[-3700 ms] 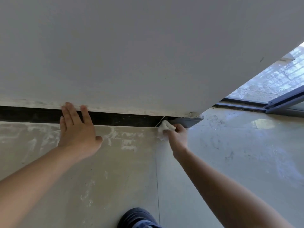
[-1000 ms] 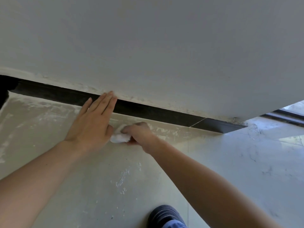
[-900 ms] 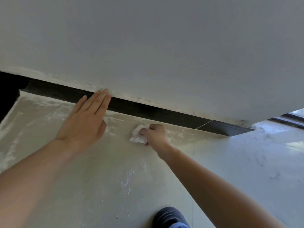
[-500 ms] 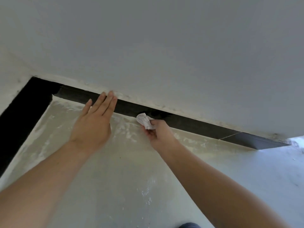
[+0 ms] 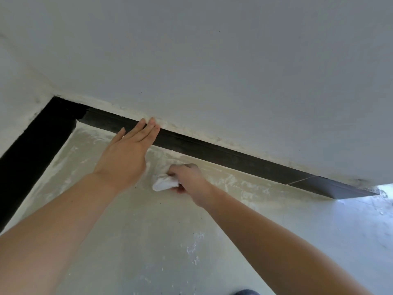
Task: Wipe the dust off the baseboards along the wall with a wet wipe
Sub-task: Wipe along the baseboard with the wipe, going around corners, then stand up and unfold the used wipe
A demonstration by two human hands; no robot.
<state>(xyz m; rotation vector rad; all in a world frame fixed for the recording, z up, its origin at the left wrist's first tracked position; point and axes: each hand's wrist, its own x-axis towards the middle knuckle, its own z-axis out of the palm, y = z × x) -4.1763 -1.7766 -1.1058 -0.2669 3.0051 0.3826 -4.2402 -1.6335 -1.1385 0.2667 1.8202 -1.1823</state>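
Observation:
A black baseboard (image 5: 223,155) runs along the foot of the white wall (image 5: 212,60) from the left corner to the right. My left hand (image 5: 127,154) lies flat with straight fingers, its fingertips on the baseboard's top edge and the wall. My right hand (image 5: 189,179) grips a crumpled white wet wipe (image 5: 164,184) on the floor, a little below the baseboard and just right of my left hand.
A second black baseboard (image 5: 36,154) runs down the left side from the corner. The pale floor (image 5: 170,241) carries white dust smears near the wall. A bright opening (image 5: 378,194) shows at the right end. A shoe tip (image 5: 244,292) peeks in at the bottom edge.
My right hand has come down off the baseboard with the wipe and now sits on the floor, closer to my left hand. The view has shifted left, showing more of the corner.

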